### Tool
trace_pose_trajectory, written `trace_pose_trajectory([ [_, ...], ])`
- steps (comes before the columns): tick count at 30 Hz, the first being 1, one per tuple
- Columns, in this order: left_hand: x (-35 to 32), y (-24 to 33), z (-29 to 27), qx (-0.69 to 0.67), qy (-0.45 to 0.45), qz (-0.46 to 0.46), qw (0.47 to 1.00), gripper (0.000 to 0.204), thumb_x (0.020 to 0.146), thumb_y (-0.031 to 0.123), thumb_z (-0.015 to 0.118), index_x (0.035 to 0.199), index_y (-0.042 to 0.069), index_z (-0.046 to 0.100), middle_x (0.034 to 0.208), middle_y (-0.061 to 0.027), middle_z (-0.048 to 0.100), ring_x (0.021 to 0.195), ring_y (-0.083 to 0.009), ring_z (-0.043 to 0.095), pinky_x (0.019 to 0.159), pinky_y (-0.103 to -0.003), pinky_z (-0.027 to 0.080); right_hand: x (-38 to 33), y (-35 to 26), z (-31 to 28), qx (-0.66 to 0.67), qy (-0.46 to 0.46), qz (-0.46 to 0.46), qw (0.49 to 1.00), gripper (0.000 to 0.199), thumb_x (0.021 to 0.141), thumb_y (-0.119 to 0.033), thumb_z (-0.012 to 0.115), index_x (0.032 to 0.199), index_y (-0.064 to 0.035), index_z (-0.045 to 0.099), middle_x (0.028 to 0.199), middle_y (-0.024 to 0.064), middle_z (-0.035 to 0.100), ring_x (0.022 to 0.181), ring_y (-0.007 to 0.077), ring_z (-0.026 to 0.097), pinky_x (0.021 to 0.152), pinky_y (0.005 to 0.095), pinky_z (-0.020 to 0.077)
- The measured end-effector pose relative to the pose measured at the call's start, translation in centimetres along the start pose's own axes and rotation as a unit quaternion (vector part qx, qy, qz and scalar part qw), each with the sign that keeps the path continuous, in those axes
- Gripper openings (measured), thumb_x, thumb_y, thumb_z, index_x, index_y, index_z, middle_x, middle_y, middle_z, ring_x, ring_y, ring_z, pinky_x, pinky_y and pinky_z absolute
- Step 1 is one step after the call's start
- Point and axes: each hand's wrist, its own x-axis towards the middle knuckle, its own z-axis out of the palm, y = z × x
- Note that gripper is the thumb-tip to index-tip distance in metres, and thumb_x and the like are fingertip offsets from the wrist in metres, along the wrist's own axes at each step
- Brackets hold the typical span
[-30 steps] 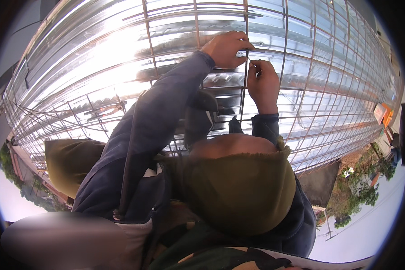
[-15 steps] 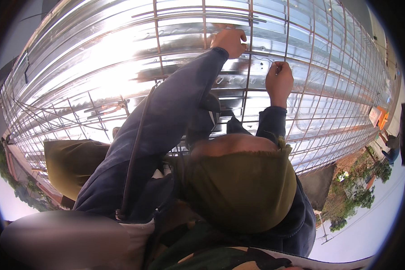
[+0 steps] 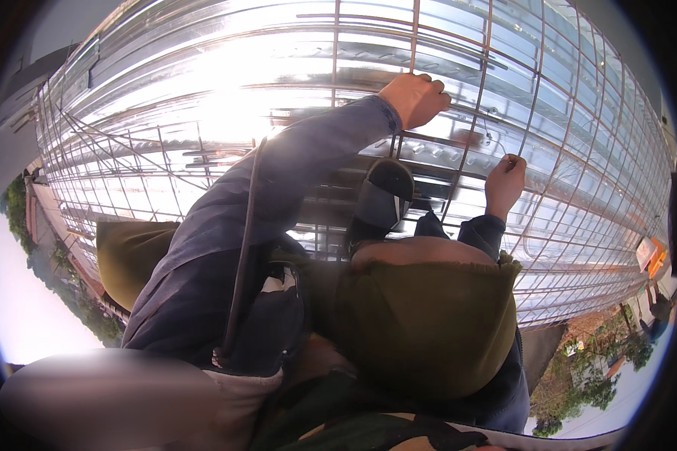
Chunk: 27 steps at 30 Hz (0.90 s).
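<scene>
A rusty steel rebar mesh (image 3: 538, 71) lies over shiny ribbed metal decking (image 3: 203, 90). My left hand (image 3: 417, 100) reaches out over the mesh at the upper middle, its fingers curled together; whatever they hold is hidden. Nearer to me and further right, my right hand (image 3: 505, 184) is closed in a pinch beside a mesh bar. What sits between its fingertips is too small to name. A thin bent wire (image 3: 489, 135) shows on the mesh between the two hands.
My olive-covered knees (image 3: 429, 331) and a black-and-white shoe (image 3: 387, 197) are below the hands. Loose bars (image 3: 98, 139) cross at the left. A dark cord (image 3: 248, 233) hangs before my left sleeve. An orange-and-white object (image 3: 652, 257) and another person (image 3: 658, 308) are at the far right.
The view has shifted, so the mesh appears further right and lower. My left fingers have curled in more tightly. My right hand has drawn nearer to me, still pinched.
</scene>
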Motion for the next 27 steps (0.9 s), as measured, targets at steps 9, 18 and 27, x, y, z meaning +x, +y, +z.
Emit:
trace_pose_trajectory([
  [9,-6.6,-5.5,-7.4,-0.008,-0.007,-0.057,0.998,0.026,0.107,0.031,0.059,0.119,0.011,0.07,0.106,-0.009,0.068,0.089,-0.0327,0.074,0.08,-0.045,0.062,0.0,1.6,0.3,0.08,0.026,-0.011,0.996,0.026,0.107,-0.025,0.062,0.114,-0.0005,0.066,0.097,0.0121,0.071,0.088,0.0261,0.067,0.083,0.041,0.0535],
  [18,-18.5,-13.9,-13.0,-0.021,-0.029,-0.162,0.986,0.027,0.11,0.029,0.06,0.128,0.009,0.064,0.111,-0.0145,0.074,0.101,-0.0342,0.074,0.088,-0.044,0.061,-2.1,-2.1,2.2,0.088,-0.018,-0.037,0.995,0.022,0.107,-0.025,0.061,0.114,-0.0049,0.066,0.096,0.013,0.071,0.086,0.0315,0.067,0.08,0.0436,0.0519],
  [27,-21.3,-18.1,-12.7,-0.095,-0.103,-0.298,0.944,0.027,0.103,0.033,0.069,0.12,0.014,0.078,0.117,-0.0119,0.078,0.108,-0.0296,0.074,0.099,-0.042,0.056,-2.3,-3.2,2.0,0.075,-0.021,-0.034,0.996,0.021,0.107,-0.024,0.06,0.117,-0.006,0.066,0.096,0.014,0.071,0.087,0.0324,0.068,0.08,0.0448,0.0514],
])
